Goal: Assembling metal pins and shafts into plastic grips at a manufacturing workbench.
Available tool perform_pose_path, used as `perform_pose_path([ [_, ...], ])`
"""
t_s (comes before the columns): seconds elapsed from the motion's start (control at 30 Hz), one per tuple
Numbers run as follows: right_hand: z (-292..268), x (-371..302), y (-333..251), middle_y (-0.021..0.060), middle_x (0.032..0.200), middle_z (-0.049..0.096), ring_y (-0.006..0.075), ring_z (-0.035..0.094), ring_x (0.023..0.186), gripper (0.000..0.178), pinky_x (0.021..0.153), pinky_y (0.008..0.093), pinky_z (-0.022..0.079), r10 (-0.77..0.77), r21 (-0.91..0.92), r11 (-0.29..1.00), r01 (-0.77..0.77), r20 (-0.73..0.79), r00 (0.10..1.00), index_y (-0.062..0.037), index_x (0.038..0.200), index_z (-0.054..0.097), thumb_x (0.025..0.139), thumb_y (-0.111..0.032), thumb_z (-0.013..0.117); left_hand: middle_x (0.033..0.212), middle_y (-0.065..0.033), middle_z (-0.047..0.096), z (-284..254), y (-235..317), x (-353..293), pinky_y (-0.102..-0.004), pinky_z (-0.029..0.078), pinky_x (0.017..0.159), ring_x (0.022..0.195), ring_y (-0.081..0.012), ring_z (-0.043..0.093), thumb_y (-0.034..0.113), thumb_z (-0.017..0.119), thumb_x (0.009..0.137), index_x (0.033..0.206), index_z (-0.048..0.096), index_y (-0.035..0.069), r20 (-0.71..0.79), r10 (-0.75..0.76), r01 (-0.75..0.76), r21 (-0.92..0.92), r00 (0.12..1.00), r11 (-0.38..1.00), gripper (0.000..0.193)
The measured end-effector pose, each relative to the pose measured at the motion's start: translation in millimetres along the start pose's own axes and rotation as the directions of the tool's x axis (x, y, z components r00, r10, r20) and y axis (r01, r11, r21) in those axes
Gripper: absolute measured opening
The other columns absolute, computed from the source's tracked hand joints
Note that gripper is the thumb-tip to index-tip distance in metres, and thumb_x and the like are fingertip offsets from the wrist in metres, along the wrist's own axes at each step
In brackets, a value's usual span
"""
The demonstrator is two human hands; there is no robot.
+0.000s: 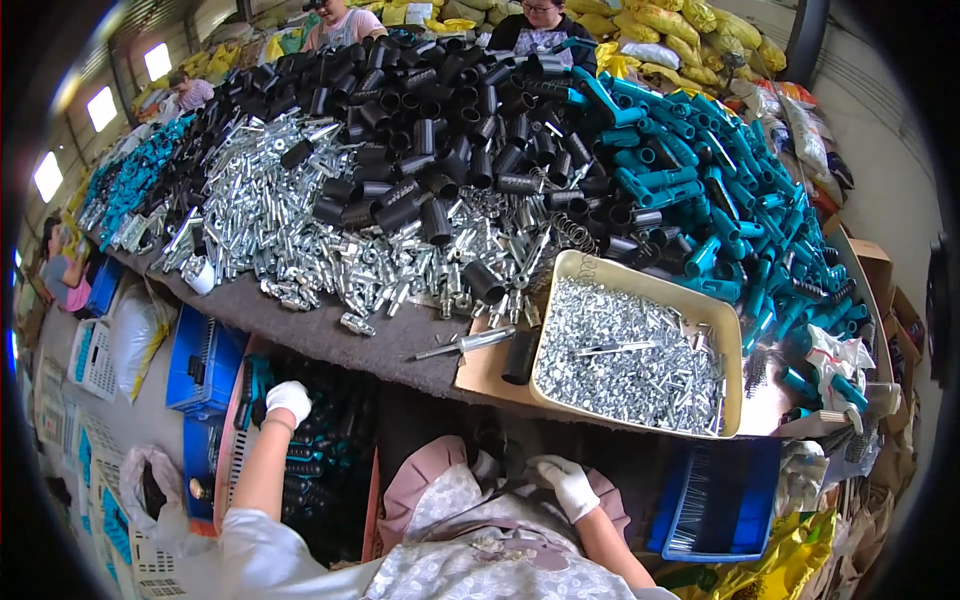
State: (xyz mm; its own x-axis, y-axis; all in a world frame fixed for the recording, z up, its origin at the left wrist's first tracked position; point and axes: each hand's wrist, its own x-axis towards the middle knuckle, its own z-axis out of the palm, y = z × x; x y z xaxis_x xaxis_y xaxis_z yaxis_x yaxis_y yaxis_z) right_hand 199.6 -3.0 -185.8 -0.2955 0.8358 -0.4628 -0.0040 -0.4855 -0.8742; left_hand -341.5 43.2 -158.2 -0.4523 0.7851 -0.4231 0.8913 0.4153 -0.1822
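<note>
My left hand (290,400), in a white glove, is over an orange-rimmed crate (237,440) on the left, its fingers curled together. Whatever they hold, if anything, is hidden. Beside it lie black-and-teal tool handles (303,452), several of them in the crate. My right hand (568,487), also gloved in white, is low over my lap with its fingers bent inward; a dark area next to the fingertips hides what is between them. Ahead, on the table edge, a long metal driver-like tool (465,343) lies beside a black sleeve (519,357).
A cream tray (738,340) of small metal parts stands at the front right of the table. Behind it are heaps of silver parts (265,195), black sleeves (420,140) and teal housings (680,140). A blue bin (745,525) sits lower right. Other people (540,30) are across the table.
</note>
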Motion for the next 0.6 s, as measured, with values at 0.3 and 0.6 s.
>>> perform_pose_path([
  [0.3, 43, -37, -171, 0.0112, 0.106, 0.07, 0.0139, 0.065, 0.096, 0.032, 0.08, 0.0298, 0.055, -0.254, -0.219, 0.871, 0.439, 0.565, 0.785, -0.0023, 0.122, 0.066, 0.101, -0.025, 0.058, 0.089, -0.0113, 0.069, -172, 150, -165, -0.0378, 0.054, 0.077, 0.082, -0.0307, 0.067, 0.021, 0.069, 0.088, 0.103, 0.073, 0.007, -0.707, 0.591, -0.92, -0.263, 0.39, 0.292, 0.02],
  [0.6, 36, 21, -338, 0.015, 0.095, 0.071, 0.0337, 0.069, 0.09, 0.019, 0.083, 0.04, 0.054, -0.643, -0.665, 0.077, 0.742, 0.536, 0.547, -0.0082, 0.104, 0.074, 0.089, -0.016, 0.065, 0.086, -0.0098, 0.063, -142, 176, -132, -0.0436, 0.051, 0.077, 0.087, -0.0308, 0.062, 0.024, 0.072, 0.082, 0.084, 0.07, 0.01, -0.748, 0.381, -0.678, -0.124, 0.544, 0.725, 0.014],
])
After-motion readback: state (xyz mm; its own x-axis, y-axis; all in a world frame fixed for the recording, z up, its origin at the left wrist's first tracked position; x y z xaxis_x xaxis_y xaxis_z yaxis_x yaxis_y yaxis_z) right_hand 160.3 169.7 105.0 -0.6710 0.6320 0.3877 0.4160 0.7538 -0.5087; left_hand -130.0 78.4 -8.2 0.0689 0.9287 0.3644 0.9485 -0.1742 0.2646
